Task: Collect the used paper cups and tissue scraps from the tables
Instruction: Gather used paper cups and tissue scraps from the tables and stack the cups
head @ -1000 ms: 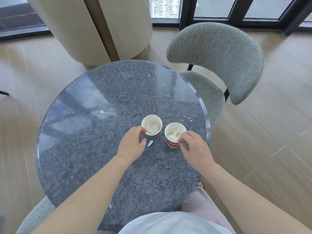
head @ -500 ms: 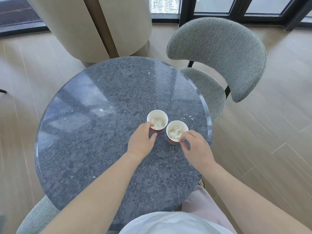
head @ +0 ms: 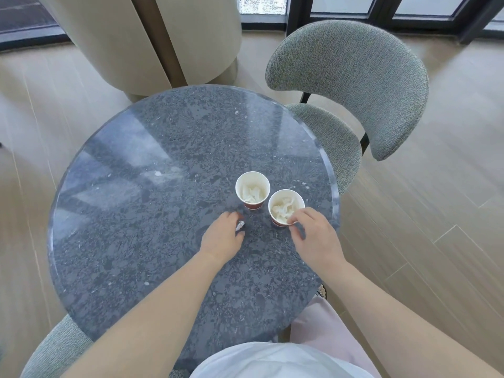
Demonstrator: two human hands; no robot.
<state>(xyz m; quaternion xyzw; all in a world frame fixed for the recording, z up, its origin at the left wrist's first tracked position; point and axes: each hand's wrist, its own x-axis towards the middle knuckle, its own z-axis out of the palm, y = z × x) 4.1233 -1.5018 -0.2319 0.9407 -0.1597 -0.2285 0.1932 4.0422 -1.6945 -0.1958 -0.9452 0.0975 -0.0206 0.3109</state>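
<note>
Fingertips (head: 231, 215) of the left hand (head: 222, 238) curl toward a small tissue scrap (head: 240, 225) lying on the table (head: 136, 214) right at their tips, between forefinger and thumb; whether they already pinch it, I cannot tell. On the right hand (head: 316, 238), thumb and forefinger pinch the near rim of the near cup (head: 286, 199), which is stuffed with tissue. Just beyond, almost touching it, stands the far cup (head: 252, 182), also holding tissue. Behind the table stands a grey chair (head: 354, 77).
</note>
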